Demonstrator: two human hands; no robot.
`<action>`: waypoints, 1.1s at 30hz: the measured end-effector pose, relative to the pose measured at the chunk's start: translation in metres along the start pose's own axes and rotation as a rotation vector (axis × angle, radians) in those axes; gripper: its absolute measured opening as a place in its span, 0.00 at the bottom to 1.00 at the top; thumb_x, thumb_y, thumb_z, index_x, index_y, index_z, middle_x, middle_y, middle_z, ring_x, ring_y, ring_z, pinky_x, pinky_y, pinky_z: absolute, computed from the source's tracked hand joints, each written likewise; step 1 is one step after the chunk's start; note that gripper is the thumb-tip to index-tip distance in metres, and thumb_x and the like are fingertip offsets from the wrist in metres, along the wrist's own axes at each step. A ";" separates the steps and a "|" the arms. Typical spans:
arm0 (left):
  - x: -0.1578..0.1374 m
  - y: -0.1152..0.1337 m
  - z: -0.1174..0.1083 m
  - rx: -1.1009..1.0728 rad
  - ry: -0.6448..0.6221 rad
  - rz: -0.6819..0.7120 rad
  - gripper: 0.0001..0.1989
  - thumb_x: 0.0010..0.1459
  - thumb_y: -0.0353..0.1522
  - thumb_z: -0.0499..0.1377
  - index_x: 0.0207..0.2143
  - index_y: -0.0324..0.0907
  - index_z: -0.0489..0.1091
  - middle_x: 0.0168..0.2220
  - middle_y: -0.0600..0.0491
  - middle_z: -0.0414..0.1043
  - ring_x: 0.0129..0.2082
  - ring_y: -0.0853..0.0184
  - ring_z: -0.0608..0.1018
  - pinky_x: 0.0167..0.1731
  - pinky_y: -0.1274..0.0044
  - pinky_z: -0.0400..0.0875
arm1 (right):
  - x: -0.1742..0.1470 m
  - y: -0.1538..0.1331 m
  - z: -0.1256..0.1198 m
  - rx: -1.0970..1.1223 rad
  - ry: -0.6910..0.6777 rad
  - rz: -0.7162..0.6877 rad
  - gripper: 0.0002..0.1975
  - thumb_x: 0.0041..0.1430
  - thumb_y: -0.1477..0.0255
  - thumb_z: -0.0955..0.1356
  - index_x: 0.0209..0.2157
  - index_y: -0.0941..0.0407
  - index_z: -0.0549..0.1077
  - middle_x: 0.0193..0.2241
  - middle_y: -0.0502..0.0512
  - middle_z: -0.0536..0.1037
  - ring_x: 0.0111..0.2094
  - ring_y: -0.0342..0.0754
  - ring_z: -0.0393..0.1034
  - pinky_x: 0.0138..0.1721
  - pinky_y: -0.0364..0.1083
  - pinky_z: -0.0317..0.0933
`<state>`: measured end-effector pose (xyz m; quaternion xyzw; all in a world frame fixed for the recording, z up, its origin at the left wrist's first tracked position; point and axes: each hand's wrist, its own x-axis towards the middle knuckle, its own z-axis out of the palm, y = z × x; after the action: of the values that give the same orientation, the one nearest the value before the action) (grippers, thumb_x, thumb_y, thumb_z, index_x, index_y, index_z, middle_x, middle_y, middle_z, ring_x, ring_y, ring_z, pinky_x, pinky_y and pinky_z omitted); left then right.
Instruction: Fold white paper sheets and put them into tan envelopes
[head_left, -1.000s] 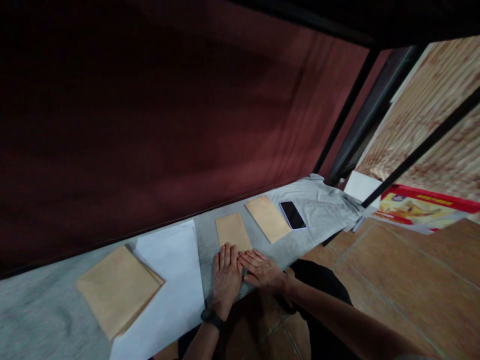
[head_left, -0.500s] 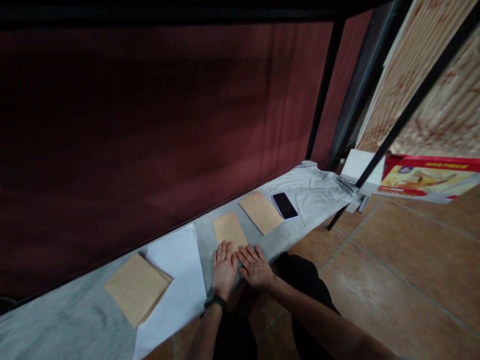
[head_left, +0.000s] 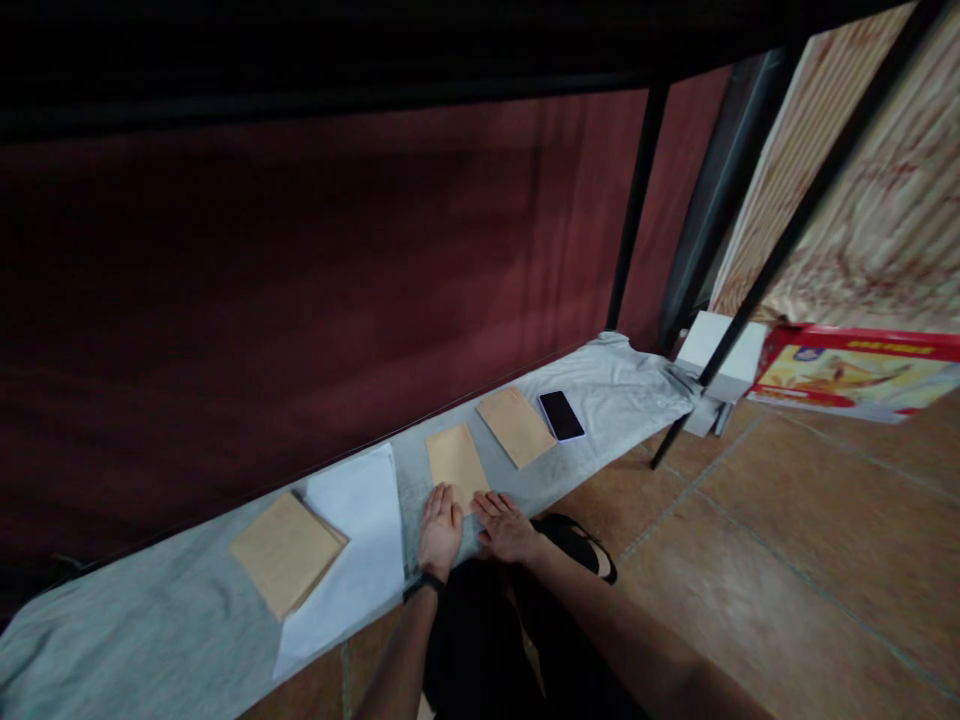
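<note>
A tan paper envelope (head_left: 456, 455) lies flat on the cloth-covered bench (head_left: 180, 600) in front of me. On its near left edge rests my left hand (head_left: 440, 530), fingers stretched out and flat. My right hand (head_left: 506, 525) lies across the near right corner, also flat with its fingers extended. Just right of this envelope is a second tan envelope (head_left: 517, 428), and beside that a phone (head_left: 562, 415) with a dark screen. Neither hand grips anything.
To the left, several stacked tan envelopes (head_left: 285, 555) partly cover white paper sheets (head_left: 360, 560). A black metal post (head_left: 637, 210) rises at the back. White boxes (head_left: 720, 350) and a red-yellow carton (head_left: 855, 375) stand at the bench's right end, above the tiled floor.
My hands have moved slightly apart, from nearly touching to opposite sides of the envelope's near end, uncovering more of it. The camera view has tilted a little.
</note>
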<state>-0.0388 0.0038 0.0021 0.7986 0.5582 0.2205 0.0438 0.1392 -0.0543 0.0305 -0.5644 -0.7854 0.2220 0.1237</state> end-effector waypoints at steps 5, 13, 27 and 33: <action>0.000 -0.002 -0.001 -0.005 0.016 0.008 0.25 0.63 0.32 0.46 0.60 0.37 0.67 0.61 0.42 0.70 0.65 0.59 0.67 0.63 0.60 0.65 | 0.000 0.000 0.000 -0.004 -0.010 -0.006 0.33 0.64 0.64 0.65 0.68 0.57 0.59 0.70 0.59 0.54 0.70 0.56 0.49 0.70 0.57 0.44; -0.004 -0.001 -0.003 -0.005 0.010 -0.004 0.25 0.63 0.31 0.46 0.59 0.36 0.68 0.61 0.42 0.71 0.65 0.60 0.68 0.63 0.61 0.65 | -0.004 0.001 0.005 -0.002 0.010 -0.026 0.36 0.64 0.64 0.66 0.69 0.61 0.56 0.71 0.61 0.49 0.71 0.58 0.46 0.70 0.56 0.42; -0.016 0.005 0.002 0.115 -0.001 -0.020 0.25 0.66 0.31 0.45 0.60 0.34 0.67 0.64 0.40 0.65 0.68 0.58 0.63 0.64 0.59 0.61 | -0.012 0.002 0.034 -0.077 0.224 -0.080 0.31 0.70 0.66 0.58 0.69 0.64 0.55 0.70 0.63 0.54 0.70 0.55 0.49 0.71 0.55 0.44; -0.003 0.025 0.014 0.177 -0.199 -0.044 0.28 0.69 0.33 0.40 0.67 0.34 0.59 0.70 0.41 0.54 0.71 0.58 0.55 0.68 0.62 0.53 | -0.006 0.005 0.053 -0.177 0.290 -0.103 0.30 0.68 0.68 0.60 0.67 0.68 0.60 0.68 0.68 0.59 0.68 0.58 0.55 0.69 0.56 0.49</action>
<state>-0.0120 -0.0060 -0.0040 0.8049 0.5858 0.0890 0.0334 0.1219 -0.0698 -0.0174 -0.5582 -0.8037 0.0617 0.1965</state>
